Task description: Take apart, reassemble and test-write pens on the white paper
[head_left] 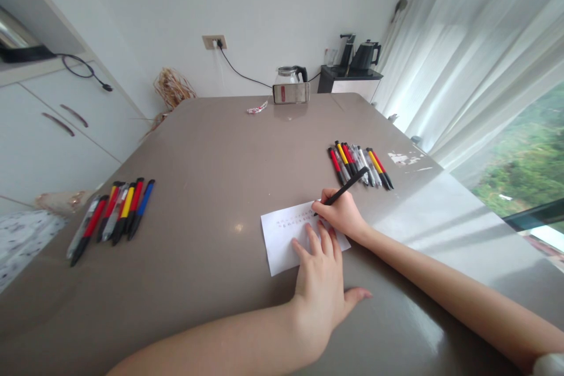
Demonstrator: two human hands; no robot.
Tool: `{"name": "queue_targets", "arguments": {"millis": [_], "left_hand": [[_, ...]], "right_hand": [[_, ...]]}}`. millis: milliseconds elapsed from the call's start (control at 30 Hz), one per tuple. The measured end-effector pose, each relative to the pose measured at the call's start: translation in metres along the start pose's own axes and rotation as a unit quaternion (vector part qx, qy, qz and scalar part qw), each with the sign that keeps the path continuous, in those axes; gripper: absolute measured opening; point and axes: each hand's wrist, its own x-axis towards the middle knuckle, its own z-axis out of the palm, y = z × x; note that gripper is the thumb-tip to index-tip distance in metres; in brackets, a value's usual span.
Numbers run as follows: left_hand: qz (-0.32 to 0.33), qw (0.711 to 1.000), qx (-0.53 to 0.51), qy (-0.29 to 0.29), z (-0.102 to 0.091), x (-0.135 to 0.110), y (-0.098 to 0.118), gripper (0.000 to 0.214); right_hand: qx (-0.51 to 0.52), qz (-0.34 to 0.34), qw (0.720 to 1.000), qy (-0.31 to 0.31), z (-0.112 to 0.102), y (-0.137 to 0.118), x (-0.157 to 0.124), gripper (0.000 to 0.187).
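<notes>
A white sheet of paper (pixel 277 247) lies on the brown table (pixel 211 188), with small rows of handwriting near its top. My left hand (pixel 321 276) rests flat on its lower right part, fingers spread and thumb out to the right on the table. Closed around a black pen (pixel 348 186), my right hand (pixel 341 211) sits at the paper's upper right. The pen slants up to the right, and its tip is at the end of the written lines. Part of the sheet is hidden under both hands.
Several red, yellow and clear pens (pixel 359 164) lie in a row beyond my right hand. Another group of pens (pixel 113 211) is at the left. A phone (pixel 291 93) leans against a glass pot (pixel 287 74) at the far edge. A torn wrapper (pixel 257 108) lies near it.
</notes>
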Motion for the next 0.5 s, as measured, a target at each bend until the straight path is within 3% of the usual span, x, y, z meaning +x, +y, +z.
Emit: {"name": "queue_targets", "arguments": {"millis": [500], "left_hand": [[-0.002,1.0,0.0,0.004,0.0024,0.0,0.0005,0.087]], "right_hand": [[-0.001,-0.004,1.0,-0.003,0.0006,0.0008,-0.0002,0.015]]}}
